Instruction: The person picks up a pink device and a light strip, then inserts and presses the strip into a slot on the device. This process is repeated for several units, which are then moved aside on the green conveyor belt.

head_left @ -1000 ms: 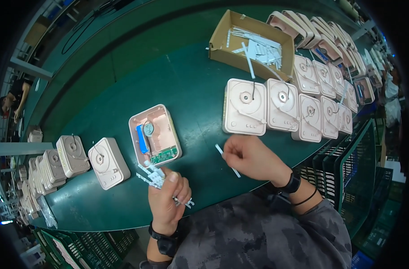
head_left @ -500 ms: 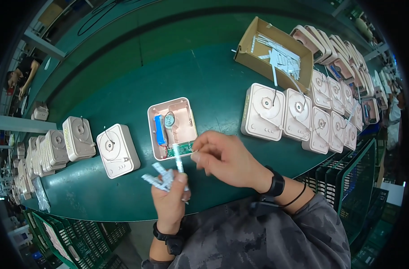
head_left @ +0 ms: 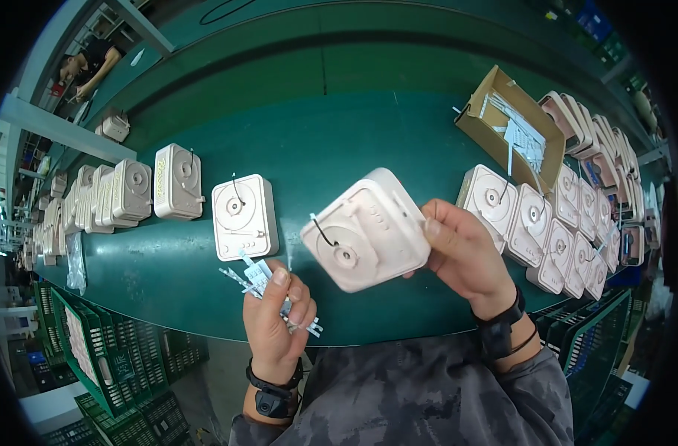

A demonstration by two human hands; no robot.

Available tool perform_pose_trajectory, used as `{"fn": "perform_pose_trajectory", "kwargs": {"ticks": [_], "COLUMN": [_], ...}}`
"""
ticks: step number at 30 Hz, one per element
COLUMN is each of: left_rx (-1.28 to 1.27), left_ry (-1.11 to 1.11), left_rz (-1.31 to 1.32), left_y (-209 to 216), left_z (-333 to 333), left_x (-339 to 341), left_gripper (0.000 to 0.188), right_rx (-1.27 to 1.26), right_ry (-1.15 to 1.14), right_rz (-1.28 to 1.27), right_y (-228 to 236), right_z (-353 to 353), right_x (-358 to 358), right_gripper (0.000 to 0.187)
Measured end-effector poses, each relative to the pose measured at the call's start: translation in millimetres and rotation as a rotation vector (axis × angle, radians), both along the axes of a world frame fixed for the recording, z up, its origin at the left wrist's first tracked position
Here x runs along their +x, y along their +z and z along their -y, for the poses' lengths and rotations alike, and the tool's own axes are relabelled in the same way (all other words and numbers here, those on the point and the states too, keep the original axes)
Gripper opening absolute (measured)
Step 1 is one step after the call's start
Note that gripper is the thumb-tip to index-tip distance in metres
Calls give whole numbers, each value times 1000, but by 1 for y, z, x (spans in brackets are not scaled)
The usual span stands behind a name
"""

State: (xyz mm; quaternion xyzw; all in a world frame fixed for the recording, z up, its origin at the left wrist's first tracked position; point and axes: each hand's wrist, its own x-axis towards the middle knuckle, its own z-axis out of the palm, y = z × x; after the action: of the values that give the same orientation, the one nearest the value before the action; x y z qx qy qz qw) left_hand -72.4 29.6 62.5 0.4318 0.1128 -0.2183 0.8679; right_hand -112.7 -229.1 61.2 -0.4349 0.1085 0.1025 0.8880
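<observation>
My right hand grips a pale pink plastic housing shaped like a small record player by its right edge. The housing is tilted above the table, its face with the round recess and short dark wire turned up; its inside is hidden. In my left hand is a bunch of thin white-blue strips, pinched under the thumb and poking out on both sides. Just beyond that hand, a similar pink housing lies face up on the green table.
Rows of pink housings stand at the left and right. An open cardboard box of strips sits at the back right. Green crates are below the table's front edge. Another person works at the far left.
The open housing with the blue battery and circuit board no longer lies on the table. My right hand, empty before, now holds a housing face up. The view has shifted left.
</observation>
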Motion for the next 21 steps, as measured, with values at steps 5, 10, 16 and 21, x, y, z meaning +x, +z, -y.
{"fn": "perform_pose_trajectory", "kwargs": {"ticks": [5, 10, 16, 21], "left_rx": [84, 1, 32, -25], "left_ry": [33, -31, -136, -216], "left_rz": [36, 8, 31, 5], "left_y": [3, -2, -1, -3], "left_z": [13, 10, 9, 11], "left_x": [-1, -6, -9, -13], "left_gripper": [16, 19, 22, 20], "right_rx": [95, -409, -1609, -1260], "right_ry": [-61, -134, -226, -158], "right_rz": [-163, -184, 401, 645], "right_y": [-38, -43, -11, 7], "right_z": [1, -3, -13, -44], "right_x": [-12, -26, -34, -5], "right_gripper": [24, 24, 21, 20]}}
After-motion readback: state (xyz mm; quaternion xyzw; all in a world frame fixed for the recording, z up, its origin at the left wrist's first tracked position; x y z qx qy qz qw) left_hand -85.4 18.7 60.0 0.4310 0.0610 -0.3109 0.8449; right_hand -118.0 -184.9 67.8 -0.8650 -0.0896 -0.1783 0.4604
